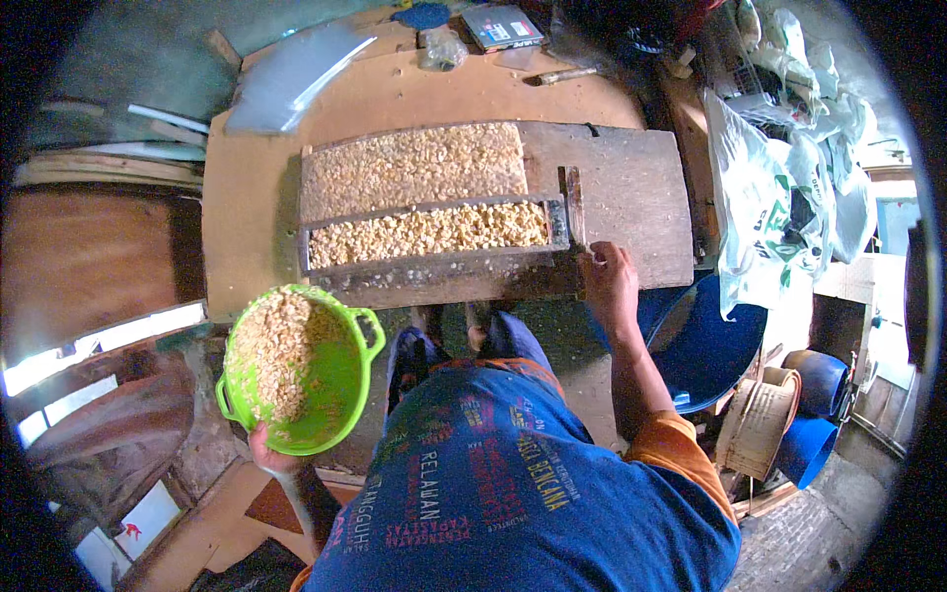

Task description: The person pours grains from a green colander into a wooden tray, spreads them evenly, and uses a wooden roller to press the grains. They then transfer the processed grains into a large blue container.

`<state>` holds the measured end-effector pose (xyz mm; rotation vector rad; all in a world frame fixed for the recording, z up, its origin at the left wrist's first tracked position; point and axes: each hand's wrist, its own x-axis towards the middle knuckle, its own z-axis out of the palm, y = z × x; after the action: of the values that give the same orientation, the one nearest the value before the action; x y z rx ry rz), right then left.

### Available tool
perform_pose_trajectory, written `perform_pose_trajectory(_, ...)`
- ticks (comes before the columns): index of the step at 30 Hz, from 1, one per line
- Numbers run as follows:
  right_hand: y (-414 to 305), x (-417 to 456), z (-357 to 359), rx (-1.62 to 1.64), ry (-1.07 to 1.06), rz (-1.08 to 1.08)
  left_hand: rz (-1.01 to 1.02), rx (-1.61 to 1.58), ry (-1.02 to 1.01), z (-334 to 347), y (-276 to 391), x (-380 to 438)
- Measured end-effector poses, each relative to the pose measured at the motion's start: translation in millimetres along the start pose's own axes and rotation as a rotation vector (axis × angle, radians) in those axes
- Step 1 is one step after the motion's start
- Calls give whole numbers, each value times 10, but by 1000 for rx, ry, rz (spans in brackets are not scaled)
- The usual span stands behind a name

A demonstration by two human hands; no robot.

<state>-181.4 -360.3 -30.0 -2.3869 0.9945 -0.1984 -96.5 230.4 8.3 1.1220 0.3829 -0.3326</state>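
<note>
My left hand [275,450] grips the lower rim of a lime-green plastic basin [336,399] with two loop handles, tilted and partly filled with loose pale beans [285,348]. At the front edge of a wooden board [629,192], my right hand [612,285] has its fingers curled by the near end of a short wooden strip [573,200]; whether it pinches anything is hidden. Left of that strip lies a long rectangular wooden frame [436,263], its inside spread with beans [429,231]. Behind the frame, a flat slab of packed beans [414,166] covers the board's left part.
A clear plastic sheet [288,81] lies at the table's back left. Toward the back are a flat printed package [503,28], a crumpled clear bag [442,50] and a stick [564,75]. White plastic bags [762,200] hang at right, above a blue drum [710,348].
</note>
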Motion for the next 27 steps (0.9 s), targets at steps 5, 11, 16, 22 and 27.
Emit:
perform_pose_trajectory(5,-133,-95,135,-82,24,39,259,-38,259,491,145,143)
perform_pose_trajectory(11,94,-3,224,-90,22,51,435,-128,116,283,319,465)
perform_pose_trajectory(16,-64,21,139,-20,17,87,513,-68,183,138,427,625)
perform_pose_trajectory(22,-216,-94,-102,116,-122,210,486,-162,189,90,611,790)
perform_pose_trajectory(27,66,-10,225,-235,-8,29,450,-112,175,-328,523,1117)
